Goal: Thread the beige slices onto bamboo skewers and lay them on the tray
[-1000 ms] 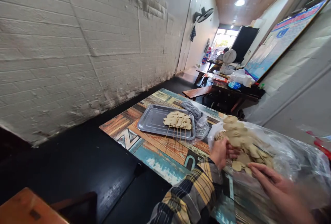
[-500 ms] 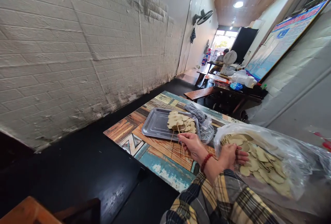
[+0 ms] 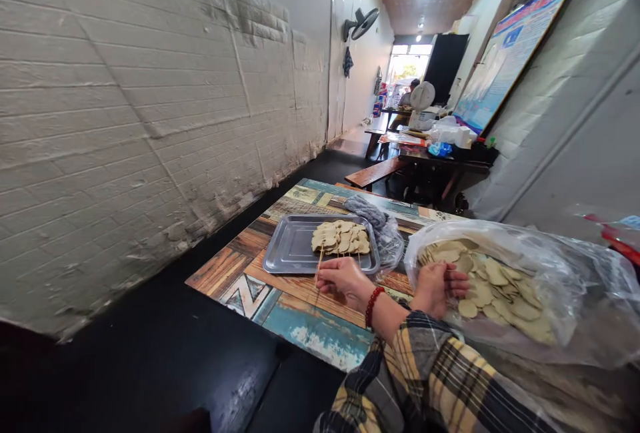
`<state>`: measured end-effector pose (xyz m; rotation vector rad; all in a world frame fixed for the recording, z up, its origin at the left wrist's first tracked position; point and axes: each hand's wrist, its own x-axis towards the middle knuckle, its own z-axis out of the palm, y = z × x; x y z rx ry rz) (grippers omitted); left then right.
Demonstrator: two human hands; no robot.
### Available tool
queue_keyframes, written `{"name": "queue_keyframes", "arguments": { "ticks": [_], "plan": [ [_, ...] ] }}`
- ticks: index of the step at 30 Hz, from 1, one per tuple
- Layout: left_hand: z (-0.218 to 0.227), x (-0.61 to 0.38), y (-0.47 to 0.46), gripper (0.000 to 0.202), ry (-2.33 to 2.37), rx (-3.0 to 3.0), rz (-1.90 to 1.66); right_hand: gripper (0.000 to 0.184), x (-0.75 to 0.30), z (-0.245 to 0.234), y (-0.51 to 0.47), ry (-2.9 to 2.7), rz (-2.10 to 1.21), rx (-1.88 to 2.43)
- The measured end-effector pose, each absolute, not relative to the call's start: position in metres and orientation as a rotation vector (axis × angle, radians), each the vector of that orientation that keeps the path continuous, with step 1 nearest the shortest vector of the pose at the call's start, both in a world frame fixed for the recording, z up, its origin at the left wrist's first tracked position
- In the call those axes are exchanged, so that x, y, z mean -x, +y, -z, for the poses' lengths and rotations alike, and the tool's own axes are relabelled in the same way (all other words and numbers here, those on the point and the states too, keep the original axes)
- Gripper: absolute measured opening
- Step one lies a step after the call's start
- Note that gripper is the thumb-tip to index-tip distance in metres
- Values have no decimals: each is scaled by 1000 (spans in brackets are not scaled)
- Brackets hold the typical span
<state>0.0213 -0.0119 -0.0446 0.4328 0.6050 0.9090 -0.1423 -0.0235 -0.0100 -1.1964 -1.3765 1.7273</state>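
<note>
My right hand [image 3: 345,281], with a red bead bracelet, reaches left across my left forearm. Its fingers pinch a thin wooden skewer [image 3: 319,266] by the stick end. The skewer's far part meets a row of skewered pale beige slices [image 3: 343,237] lying on the metal tray [image 3: 287,249]. My left hand [image 3: 436,288] is at the near edge of a clear plastic bag [image 3: 565,266], fingers stretched out to the right. Nothing shows in its grasp. Loose beige slices [image 3: 500,293] fill the bag beside those fingers.
A grey knitted bundle [image 3: 367,209] and a crumpled clear bag [image 3: 393,243] lie behind the tray on the patterned table [image 3: 300,309]. Beyond are a bench [image 3: 375,173] and a cluttered table. A brick-patterned wall [image 3: 125,119] runs along the left. Another person sits far back.
My right hand has shifted left along the tray's near side, bringing its skewer to the row's left end. My left hand stays at the bag. The view has shifted slightly.
</note>
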Motion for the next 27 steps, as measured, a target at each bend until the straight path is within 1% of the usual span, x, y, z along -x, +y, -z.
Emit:
{"name": "queue_keyframes", "arguments": {
  "ticks": [1,3,5,8,12,17,24,27],
  "plan": [
    [42,-21,-12,23,617,-433,-907,12,145,7,-24,-1478,-1682,1232],
    [39,-20,-14,22,632,-436,-904,18,147,0,-28,-1719,-1530,1309],
    [38,-20,-15,22,639,-446,-905,20,144,-6,-36,-1946,-1322,1361],
    [37,-21,-17,21,649,-474,-922,19,136,-14,-47,-2238,-1000,1381],
    [36,-20,-18,20,661,-498,-923,30,132,-20,-52,-2484,-718,1321],
    [39,-19,-16,20,636,-496,-924,31,135,-16,-46,-2647,-500,1310],
    [43,-20,-16,21,623,-498,-936,30,121,-17,-38,-2599,-301,1582],
    [44,-22,-16,19,622,-500,-941,25,113,-19,-40,-2554,-256,1633]
  ]
}}
